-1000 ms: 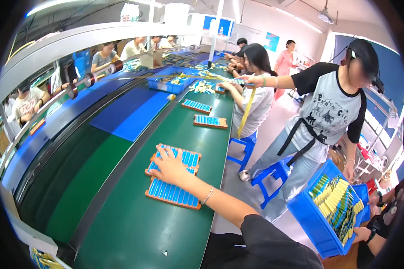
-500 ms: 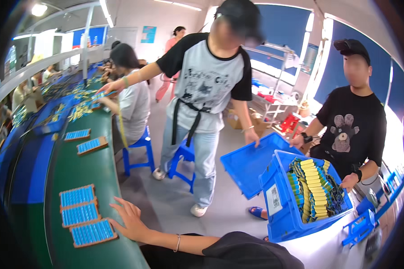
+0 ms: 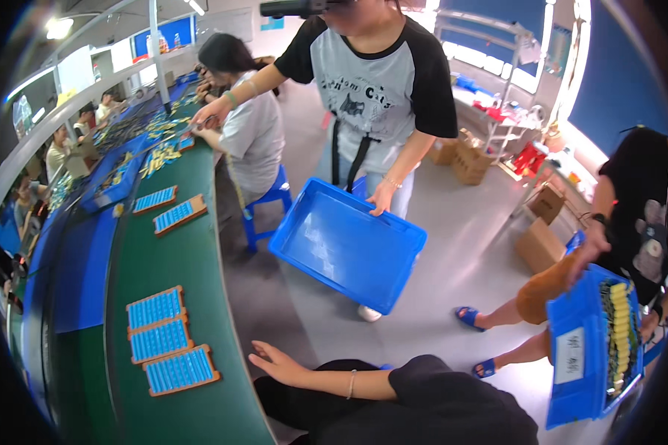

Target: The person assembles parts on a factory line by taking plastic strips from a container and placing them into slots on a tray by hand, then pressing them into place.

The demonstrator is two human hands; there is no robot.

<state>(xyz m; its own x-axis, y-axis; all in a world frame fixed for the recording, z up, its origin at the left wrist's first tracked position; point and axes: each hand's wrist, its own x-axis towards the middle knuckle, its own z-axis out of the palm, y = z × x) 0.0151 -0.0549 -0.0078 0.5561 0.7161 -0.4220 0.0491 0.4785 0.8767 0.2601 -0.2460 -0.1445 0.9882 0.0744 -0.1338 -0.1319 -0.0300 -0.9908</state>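
My right hand [image 3: 278,363] hovers by the edge of the green conveyor belt [image 3: 156,259], fingers apart and holding nothing. A thin bracelet circles that wrist. Nearest to it, apart from the fingers, lies an orange tray [image 3: 214,375] filled with blue cylindrical cells [image 3: 178,371]. Touching it in a row are two similar trays, one with blue cells [image 3: 159,341] and one farther along with blue cells [image 3: 154,310]. Two more trays, including the filled tray [image 3: 179,214], lie farther up the belt. My left hand is out of view.
A standing co-worker holds an empty-looking blue bin [image 3: 341,245] beside the belt. At right, another person holds a blue crate [image 3: 568,326] of yellow-wrapped packs with wires [image 3: 620,334]. A seated worker [image 3: 252,126] is on a blue stool [image 3: 274,194]. Cardboard boxes [image 3: 471,157] stand behind.
My right hand has drawn back from the nearest tray. The person with the crate has moved right, away from the co-worker's blue bin, which now hangs tilted. The view has shifted.
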